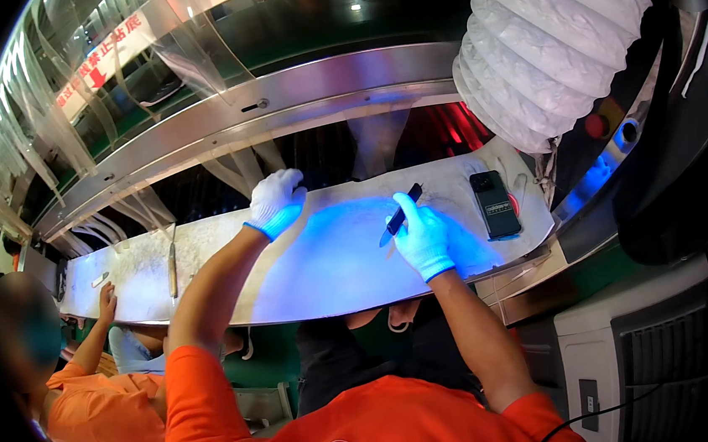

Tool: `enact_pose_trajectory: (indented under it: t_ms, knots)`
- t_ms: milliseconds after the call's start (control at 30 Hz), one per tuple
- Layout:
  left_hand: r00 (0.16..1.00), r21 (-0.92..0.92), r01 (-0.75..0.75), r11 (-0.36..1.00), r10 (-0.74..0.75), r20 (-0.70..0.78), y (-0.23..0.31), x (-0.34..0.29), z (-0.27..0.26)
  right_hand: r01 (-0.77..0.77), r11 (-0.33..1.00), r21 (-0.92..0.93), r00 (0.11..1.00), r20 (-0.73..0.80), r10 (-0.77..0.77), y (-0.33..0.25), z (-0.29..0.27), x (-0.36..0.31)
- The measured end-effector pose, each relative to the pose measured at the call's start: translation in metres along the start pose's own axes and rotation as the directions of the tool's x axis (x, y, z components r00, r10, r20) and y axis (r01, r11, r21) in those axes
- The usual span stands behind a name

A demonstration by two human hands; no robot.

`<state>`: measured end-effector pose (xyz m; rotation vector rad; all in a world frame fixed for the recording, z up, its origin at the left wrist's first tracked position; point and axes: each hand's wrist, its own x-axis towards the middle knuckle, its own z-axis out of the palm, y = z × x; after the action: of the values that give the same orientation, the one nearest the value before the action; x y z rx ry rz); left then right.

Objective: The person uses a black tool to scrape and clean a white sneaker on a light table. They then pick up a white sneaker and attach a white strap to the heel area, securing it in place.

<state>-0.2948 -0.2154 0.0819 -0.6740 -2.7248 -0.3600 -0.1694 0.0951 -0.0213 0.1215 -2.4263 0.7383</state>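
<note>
My right hand [423,236], in a white glove, grips a slim dark pen-shaped tool [400,214] that points up and away, resting on the long metal worktop [324,266] where blue light falls. My left hand [275,203], also gloved, reaches to the far edge of the worktop with its fingers curled near the dark gap under the steel rail; I cannot tell whether it holds anything. Both forearms are bare below orange sleeves.
A black phone [495,203] lies on the worktop to the right of my right hand. A white ribbed air duct [549,44] hangs at upper right. A knife-like tool [171,262] lies on the worktop's left part. Another person in orange [93,412] works at lower left.
</note>
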Motion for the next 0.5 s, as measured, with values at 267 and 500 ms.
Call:
enact_pose_trajectory:
  t_ms: [267,500]
  knots:
    - [0.963,-0.261,0.255,0.931,-0.270,-0.024,0.047,0.115,0.115,0.011,1.000,-0.023,1.000,-0.026,-0.012,-0.002,-0.005,0.003]
    - [0.983,0.111,0.039,0.993,-0.058,0.176,0.081,0.197,0.172,-0.017,1.000,0.001,0.997,0.071,0.016,-0.013,-0.012,0.008]
